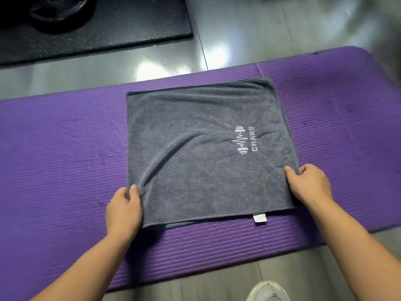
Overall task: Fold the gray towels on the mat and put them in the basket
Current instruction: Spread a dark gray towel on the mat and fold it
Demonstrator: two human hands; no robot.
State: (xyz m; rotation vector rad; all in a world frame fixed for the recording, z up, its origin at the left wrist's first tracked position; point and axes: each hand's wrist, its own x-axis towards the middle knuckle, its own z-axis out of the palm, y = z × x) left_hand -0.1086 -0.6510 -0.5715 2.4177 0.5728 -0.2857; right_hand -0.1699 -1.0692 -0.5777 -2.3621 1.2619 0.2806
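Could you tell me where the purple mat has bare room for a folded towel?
The mat is bare left of the gray towel and right of it. The near edge is crowded: left hand and right hand pinch the towel's corners there.

Floor (249, 29) was glossy gray tile, seams visible, with white glare patches (152, 67) upper center. Black speckled rubber pad (112, 25) sat upper left, something dark and round (58, 9) on it, too blurred to identify.
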